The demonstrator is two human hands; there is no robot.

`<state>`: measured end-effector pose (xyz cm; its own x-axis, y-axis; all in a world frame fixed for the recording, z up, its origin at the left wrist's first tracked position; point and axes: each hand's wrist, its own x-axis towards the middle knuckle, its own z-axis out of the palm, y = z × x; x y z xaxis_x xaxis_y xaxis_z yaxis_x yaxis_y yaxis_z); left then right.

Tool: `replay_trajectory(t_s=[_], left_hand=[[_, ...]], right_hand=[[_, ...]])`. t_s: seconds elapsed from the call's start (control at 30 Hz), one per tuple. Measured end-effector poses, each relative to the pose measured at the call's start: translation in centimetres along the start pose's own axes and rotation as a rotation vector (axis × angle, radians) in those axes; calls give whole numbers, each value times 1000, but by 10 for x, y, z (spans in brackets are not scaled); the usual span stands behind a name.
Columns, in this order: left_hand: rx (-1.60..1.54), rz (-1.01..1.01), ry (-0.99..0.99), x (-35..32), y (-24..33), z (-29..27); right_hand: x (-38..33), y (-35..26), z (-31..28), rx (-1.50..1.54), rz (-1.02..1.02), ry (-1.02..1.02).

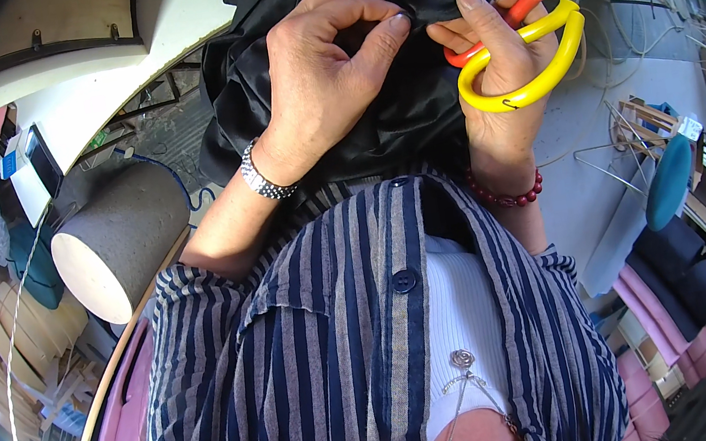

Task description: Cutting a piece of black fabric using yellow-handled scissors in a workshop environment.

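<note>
Shiny black fabric (241, 101) lies bunched and wrinkled in front of me, running up to the top of the view. My left hand (322, 67) is closed over it, thumb and forefinger pinched together. Whether that pinch holds a fold of the cloth or something small like a thread cannot be made out. Large scissors (568, 13) with one red and one yellow handle loop hang in my right hand (507, 63), their grey blades pointing to the far right. The right fingers curl beside the red loop, and the thumb points up.
A grey cylindrical roll (124, 230) with a pale end sits at left, near a white curved tabletop (51, 123). Cut wooden pieces (25, 330) are stacked farther left. On the right are a teal oval pad (669, 183), wooden strips (646, 125) and pink padded pieces (650, 310).
</note>
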<state>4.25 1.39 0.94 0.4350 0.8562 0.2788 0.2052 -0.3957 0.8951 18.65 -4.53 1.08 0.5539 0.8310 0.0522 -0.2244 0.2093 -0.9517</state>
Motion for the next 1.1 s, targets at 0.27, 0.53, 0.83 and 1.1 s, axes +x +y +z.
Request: replay_trajectory(t_s=[0.27, 0.53, 0.83, 1.1], left_hand=[[-216, -179, -58, 2, -4, -2], [-209, -144, -69, 1, -6, -1], [-282, -301, -103, 2, 1, -4], [-239, -235, -82, 1, -4, -3]], right_hand=[[-2, -5, 4, 14, 85, 60], [-7, -3, 8, -145, 103, 0], [-7, -4, 9, -217, 84, 1], [-8, -3, 11, -229, 89, -9]])
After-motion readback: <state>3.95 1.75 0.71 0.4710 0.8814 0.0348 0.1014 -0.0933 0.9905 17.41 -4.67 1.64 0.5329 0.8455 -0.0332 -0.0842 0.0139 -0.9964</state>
